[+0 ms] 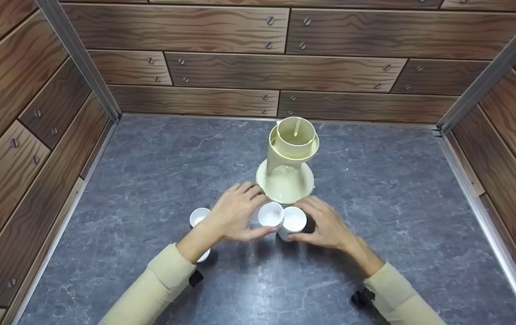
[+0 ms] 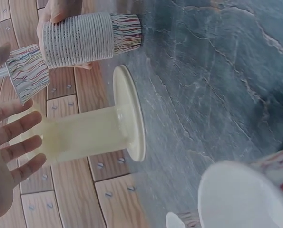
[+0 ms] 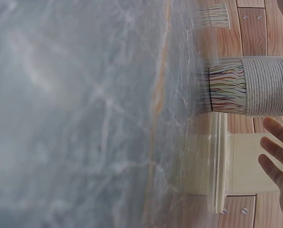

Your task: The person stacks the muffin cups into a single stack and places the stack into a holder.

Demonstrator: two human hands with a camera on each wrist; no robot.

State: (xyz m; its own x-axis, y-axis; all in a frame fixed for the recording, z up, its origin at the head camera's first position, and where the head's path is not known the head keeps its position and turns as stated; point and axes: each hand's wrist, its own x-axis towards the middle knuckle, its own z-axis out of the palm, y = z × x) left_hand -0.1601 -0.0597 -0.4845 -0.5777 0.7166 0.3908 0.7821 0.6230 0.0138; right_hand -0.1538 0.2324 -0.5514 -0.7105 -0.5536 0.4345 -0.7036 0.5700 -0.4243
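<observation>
In the head view my left hand [image 1: 237, 212] holds one white paper cup [image 1: 270, 214] between thumb and fingers. Coloured wavy lines cover that cup's side in the left wrist view, where it tilts beside the stack's top. Right next to it, my right hand [image 1: 325, 223] grips a tall stack of nested paper cups [image 1: 294, 220]. The right wrist view shows this stack [image 3: 246, 88] upright with its bottom at the table surface. Just beyond both hands stands a cream plastic stand [image 1: 287, 180] with a round base and an open tube on top.
Two more paper cups stand to the left: one cup [image 1: 199, 215] beyond my left wrist, another cup [image 1: 204, 256] partly hidden by the forearm. The grey marbled table [image 1: 158, 171] is enclosed by wood-patterned walls [image 1: 222, 70] at the back and both sides.
</observation>
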